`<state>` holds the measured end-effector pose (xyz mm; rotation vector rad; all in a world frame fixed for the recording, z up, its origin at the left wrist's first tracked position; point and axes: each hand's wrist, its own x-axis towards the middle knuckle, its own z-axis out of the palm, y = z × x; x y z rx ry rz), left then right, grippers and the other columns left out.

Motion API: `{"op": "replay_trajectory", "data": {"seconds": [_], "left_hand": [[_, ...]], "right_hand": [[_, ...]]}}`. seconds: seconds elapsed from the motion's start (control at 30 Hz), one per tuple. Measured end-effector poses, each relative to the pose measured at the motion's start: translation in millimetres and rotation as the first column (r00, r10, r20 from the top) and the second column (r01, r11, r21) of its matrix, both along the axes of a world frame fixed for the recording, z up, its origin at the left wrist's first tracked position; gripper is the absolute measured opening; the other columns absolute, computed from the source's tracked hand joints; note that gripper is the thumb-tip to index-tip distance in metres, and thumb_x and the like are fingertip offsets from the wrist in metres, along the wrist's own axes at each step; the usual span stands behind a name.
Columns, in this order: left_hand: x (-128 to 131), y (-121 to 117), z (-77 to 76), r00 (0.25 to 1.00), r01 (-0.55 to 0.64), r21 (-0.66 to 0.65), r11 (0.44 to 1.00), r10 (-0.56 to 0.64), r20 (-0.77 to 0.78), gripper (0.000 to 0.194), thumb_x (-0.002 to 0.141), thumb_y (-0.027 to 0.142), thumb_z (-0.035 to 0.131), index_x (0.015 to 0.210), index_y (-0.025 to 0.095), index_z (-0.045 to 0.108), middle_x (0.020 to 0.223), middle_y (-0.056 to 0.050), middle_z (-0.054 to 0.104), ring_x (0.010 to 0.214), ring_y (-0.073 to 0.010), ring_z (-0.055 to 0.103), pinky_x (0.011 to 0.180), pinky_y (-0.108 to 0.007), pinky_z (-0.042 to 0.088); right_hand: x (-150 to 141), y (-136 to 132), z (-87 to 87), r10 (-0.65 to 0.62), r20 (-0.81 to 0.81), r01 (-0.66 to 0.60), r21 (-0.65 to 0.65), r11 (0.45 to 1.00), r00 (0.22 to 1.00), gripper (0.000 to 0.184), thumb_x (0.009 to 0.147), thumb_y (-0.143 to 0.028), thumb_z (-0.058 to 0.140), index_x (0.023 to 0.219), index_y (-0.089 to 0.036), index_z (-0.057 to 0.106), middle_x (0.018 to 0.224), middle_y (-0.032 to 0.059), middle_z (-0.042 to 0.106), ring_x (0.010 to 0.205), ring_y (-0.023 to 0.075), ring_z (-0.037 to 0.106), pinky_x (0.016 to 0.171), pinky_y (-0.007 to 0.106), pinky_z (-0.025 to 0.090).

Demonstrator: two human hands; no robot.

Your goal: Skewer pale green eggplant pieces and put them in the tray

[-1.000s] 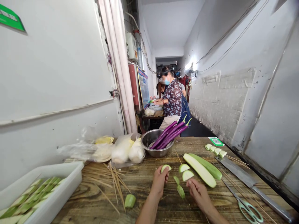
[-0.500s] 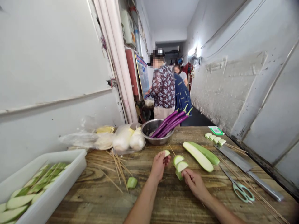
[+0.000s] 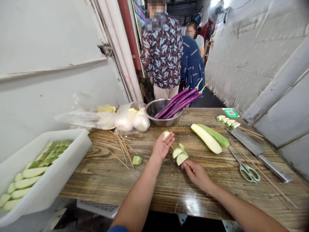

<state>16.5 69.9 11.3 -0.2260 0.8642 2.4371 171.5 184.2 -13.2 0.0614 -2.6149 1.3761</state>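
My left hand is palm up with its fingers fairly straight, holding a pale zucchini slice between thumb and fingers. My right hand pinches the near end of a thin wooden skewer; half-round zucchini slices sit on it just beyond the fingertips. The skewer's far tip points at my left palm, near the slice. More green zucchini pieces lie just behind the skewered slices. To the right rest a cut zucchini half and a green-skinned piece beside it.
A steel bowl holds long purple eggplants. Loose skewers and a zucchini chunk lie left. A white tub contains zucchini. At right are a cleaver, scissors and a filled skewer. People stand beyond the table.
The view has tilted downward, so the table appears higher. My left hand has turned palm up with its fingers straightened, and the skewer tip now points towards its slice.
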Motion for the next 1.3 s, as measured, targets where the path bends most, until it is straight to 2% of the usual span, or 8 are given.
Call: {"op": "replay_trajectory", "data": {"seconds": [0.17, 0.6, 0.93, 1.3], "left_hand": [[-1.8, -0.1, 0.2, 0.999, -0.002, 0.008, 1.0, 0.002, 0.041, 0.02, 0.086, 0.025, 0.049, 0.09, 0.008, 0.058, 0.102, -0.017, 0.065, 0.096, -0.0203, 0.062, 0.082, -0.033, 0.051], [-1.7, 0.8, -1.0, 0.998, 0.009, -0.019, 1.0, -0.008, 0.057, 0.017, 0.085, 0.021, 0.051, 0.09, 0.007, 0.058, 0.098, -0.018, 0.065, 0.094, -0.0215, 0.063, 0.081, -0.033, 0.052], [-0.8, 1.1, -2.3, 0.999, 0.029, -0.034, 0.999, -0.029, 0.019, 0.016, 0.084, 0.021, 0.051, 0.087, 0.007, 0.059, 0.094, -0.017, 0.067, 0.093, -0.0212, 0.064, 0.083, -0.034, 0.051], [2.0, 3.1, -2.4, 0.998, 0.03, -0.062, 0.998, -0.033, -0.049, 0.015, 0.083, 0.018, 0.051, 0.088, 0.007, 0.058, 0.091, -0.017, 0.067, 0.091, -0.0226, 0.064, 0.085, -0.037, 0.05]], "right_hand": [[0.4, -2.4, 1.7, -0.003, -0.003, 0.002, -0.028, 1.0, 1.0, 0.028, 0.088, -0.028, 0.036, 0.071, -0.018, 0.056, 0.059, -0.001, 0.052, 0.052, 0.0116, 0.044, 0.052, 0.023, 0.032], [0.7, -3.2, 5.9, -0.025, 0.023, 0.026, -0.08, 0.996, 0.999, 0.03, 0.087, -0.031, 0.036, 0.071, -0.017, 0.058, 0.057, -0.0016, 0.051, 0.052, 0.0113, 0.042, 0.052, 0.022, 0.031], [0.0, -3.8, 4.8, -0.035, 0.053, 0.041, -0.117, 0.992, 0.998, 0.031, 0.087, -0.033, 0.035, 0.071, -0.018, 0.057, 0.053, -0.0028, 0.047, 0.048, 0.0109, 0.039, 0.049, 0.022, 0.028], [0.4, -6.2, 3.9, -0.054, 0.054, 0.059, -0.098, 0.993, 0.997, 0.031, 0.086, -0.031, 0.035, 0.068, -0.017, 0.056, 0.052, -0.0035, 0.043, 0.047, 0.0102, 0.036, 0.048, 0.022, 0.028]]}}
